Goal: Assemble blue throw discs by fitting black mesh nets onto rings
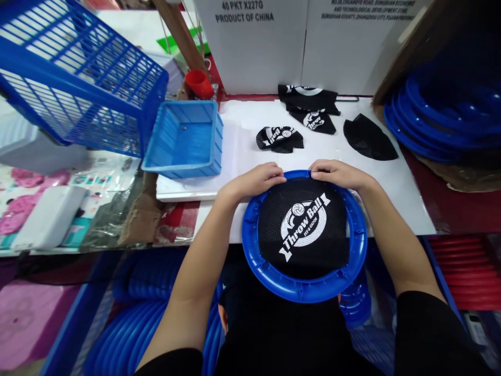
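Note:
A blue plastic ring (pixel 254 250) overhangs the near edge of the white table, and a black mesh net (pixel 274 209) printed "Throw Ball" lies across its opening. My left hand (pixel 260 179) is closed at the top left of the ring, its fingertips on the rim and the net's edge. At the top right, my right hand (pixel 336 173) pinches the rim and net edge too. A gap shows between the net and the ring at the bottom. Beyond my hands lie several black mesh pieces, one folded (pixel 279 139) and one plain side up (pixel 370 137).
A blue bin (pixel 182 169) stands at the left, with a blue slatted basket (pixel 129 125) behind it. White cartons (pixel 254 57) back the table. Stacked blue rings (pixel 430 128) sit at the right; more blue rings (pixel 129 334) and red ones (pixel 465 271) are below.

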`<state>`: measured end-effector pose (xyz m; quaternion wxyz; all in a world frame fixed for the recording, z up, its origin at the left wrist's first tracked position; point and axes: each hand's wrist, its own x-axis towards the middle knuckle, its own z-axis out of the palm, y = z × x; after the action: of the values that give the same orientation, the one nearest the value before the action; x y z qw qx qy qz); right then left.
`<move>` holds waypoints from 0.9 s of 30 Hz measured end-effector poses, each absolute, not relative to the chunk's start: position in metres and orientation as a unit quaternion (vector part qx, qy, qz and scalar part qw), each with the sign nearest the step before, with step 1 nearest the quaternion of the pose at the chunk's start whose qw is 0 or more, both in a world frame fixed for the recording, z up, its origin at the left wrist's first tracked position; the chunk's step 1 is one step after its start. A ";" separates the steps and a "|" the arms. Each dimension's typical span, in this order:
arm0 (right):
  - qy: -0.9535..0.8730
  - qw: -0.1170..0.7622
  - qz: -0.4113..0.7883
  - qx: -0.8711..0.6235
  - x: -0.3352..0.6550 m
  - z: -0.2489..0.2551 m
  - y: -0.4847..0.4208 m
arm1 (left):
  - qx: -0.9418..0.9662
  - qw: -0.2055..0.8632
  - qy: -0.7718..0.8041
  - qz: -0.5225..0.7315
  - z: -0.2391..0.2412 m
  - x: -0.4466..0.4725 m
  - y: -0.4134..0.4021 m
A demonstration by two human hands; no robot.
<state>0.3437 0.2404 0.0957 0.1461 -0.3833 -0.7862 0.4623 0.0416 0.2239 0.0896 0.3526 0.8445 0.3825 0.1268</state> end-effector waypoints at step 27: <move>-0.800 0.163 0.420 -0.395 0.342 0.097 0.231 | 0.839 0.369 0.386 0.101 0.088 0.037 0.225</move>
<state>0.3415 0.2306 0.0965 0.1633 -0.3954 -0.8005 0.4198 0.0374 0.2253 0.0878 0.3693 0.8391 0.3864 0.1010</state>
